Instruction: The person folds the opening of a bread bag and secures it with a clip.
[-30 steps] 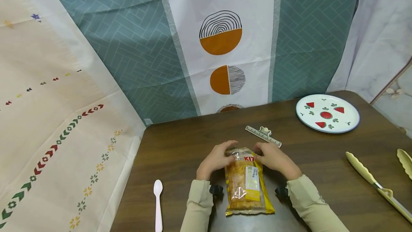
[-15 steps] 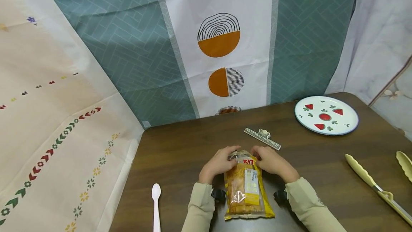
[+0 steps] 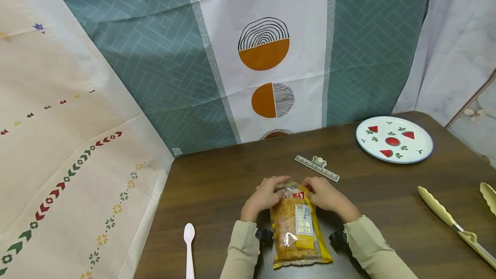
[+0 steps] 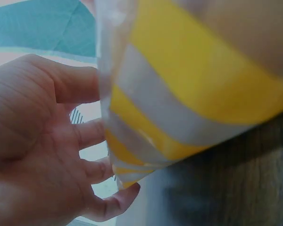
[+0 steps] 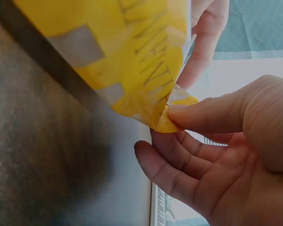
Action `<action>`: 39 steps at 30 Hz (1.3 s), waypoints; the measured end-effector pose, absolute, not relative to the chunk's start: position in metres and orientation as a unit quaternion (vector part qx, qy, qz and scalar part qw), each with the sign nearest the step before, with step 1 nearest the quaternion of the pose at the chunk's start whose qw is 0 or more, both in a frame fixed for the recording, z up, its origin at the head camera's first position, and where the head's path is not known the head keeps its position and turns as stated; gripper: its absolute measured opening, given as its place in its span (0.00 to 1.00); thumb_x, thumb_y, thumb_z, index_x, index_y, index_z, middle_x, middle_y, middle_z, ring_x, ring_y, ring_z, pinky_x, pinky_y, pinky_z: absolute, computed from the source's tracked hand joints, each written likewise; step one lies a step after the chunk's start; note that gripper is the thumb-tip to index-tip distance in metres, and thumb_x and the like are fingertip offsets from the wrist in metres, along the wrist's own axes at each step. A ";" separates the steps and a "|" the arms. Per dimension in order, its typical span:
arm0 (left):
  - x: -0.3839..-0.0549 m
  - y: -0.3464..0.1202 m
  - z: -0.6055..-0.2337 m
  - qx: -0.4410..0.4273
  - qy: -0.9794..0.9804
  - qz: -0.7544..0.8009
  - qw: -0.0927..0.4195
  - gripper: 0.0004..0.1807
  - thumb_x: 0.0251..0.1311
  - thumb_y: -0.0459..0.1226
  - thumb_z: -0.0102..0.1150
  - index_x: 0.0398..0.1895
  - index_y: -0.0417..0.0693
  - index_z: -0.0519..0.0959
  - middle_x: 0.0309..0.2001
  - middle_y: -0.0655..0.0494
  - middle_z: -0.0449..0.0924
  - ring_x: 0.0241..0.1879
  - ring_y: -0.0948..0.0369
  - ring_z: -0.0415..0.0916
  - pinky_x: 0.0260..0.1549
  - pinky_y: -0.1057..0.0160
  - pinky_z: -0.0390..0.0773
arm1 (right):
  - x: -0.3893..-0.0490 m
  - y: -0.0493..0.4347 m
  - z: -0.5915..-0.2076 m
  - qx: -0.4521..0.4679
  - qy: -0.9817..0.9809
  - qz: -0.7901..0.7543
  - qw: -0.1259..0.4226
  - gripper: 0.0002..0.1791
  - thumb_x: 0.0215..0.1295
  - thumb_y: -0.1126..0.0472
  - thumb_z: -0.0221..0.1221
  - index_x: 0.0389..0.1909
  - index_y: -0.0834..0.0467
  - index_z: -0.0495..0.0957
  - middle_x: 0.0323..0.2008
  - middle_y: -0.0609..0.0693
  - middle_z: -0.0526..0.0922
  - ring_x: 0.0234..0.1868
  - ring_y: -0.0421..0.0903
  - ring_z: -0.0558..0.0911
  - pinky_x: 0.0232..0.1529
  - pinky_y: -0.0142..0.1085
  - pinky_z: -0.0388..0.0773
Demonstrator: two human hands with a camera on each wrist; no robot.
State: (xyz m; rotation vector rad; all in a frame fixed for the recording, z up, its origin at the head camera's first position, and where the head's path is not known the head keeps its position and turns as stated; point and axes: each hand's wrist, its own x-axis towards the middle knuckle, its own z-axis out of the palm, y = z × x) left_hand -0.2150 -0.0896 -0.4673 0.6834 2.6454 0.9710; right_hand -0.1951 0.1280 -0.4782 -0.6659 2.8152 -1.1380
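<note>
A bag of bread (image 3: pixel 294 231) in clear and yellow wrapping lies in front of me in the head view, a white label on its face. My left hand (image 3: pixel 264 196) holds its upper left edge; in the left wrist view the thumb is on one side and the fingers reach behind the striped wrapper (image 4: pixel 179 75). My right hand (image 3: pixel 327 195) pinches the upper right corner. The right wrist view shows that corner of the yellow wrapper (image 5: pixel 127 61) folded between thumb and fingers. Beyond the hands lies a ruler-like clip (image 3: pixel 317 167) on the table.
A white plate (image 3: pixel 407 150) with watermelon pictures stands at the back right of the brown table (image 3: pixel 217 184). Cream-tipped tongs (image 3: pixel 438 206) lie at the right. A white spoon (image 3: pixel 189 244) lies at the left. Patterned cloths (image 3: pixel 162 68) hang behind.
The right hand has moved inward and its fingers have closed on the bag's upper right corner. The left hand has shifted slightly right along the bag's top. The head view has tilted a little.
</note>
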 end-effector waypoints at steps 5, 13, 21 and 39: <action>-0.216 -0.090 -0.467 0.237 0.911 0.321 0.106 0.23 0.69 0.32 0.57 0.66 0.49 0.77 0.58 0.46 0.75 0.61 0.44 0.66 0.59 0.30 0.56 | -0.193 0.127 -0.475 -0.217 0.897 -0.384 0.018 0.09 0.62 0.76 0.57 0.37 0.61 0.81 0.30 0.46 0.79 0.29 0.41 0.74 0.33 0.39 0.75; -0.221 -0.088 -0.471 0.236 0.909 0.339 0.057 0.10 0.70 0.33 0.59 0.49 0.52 0.86 0.40 0.58 0.74 0.41 0.60 0.69 0.49 0.48 0.63 | -0.193 0.126 -0.471 -0.226 0.894 -0.386 0.006 0.11 0.63 0.76 0.56 0.32 0.57 0.78 0.27 0.44 0.77 0.27 0.40 0.72 0.31 0.37 0.73; -0.218 -0.087 -0.474 0.228 0.908 0.350 0.041 0.09 0.66 0.28 0.60 0.36 0.52 0.85 0.34 0.61 0.72 0.35 0.62 0.66 0.37 0.62 0.70 | -0.191 0.124 -0.473 -0.233 0.889 -0.395 0.003 0.12 0.63 0.77 0.55 0.31 0.57 0.78 0.26 0.44 0.77 0.25 0.39 0.71 0.29 0.35 0.72; -0.226 -0.087 -0.476 0.202 0.867 0.452 0.051 0.11 0.66 0.26 0.60 0.34 0.48 0.88 0.31 0.60 0.84 0.26 0.65 0.72 0.28 0.66 0.73 | -0.195 0.133 -0.476 -0.269 0.884 -0.381 -0.031 0.13 0.62 0.77 0.58 0.31 0.55 0.75 0.30 0.47 0.84 0.32 0.41 0.81 0.32 0.36 0.75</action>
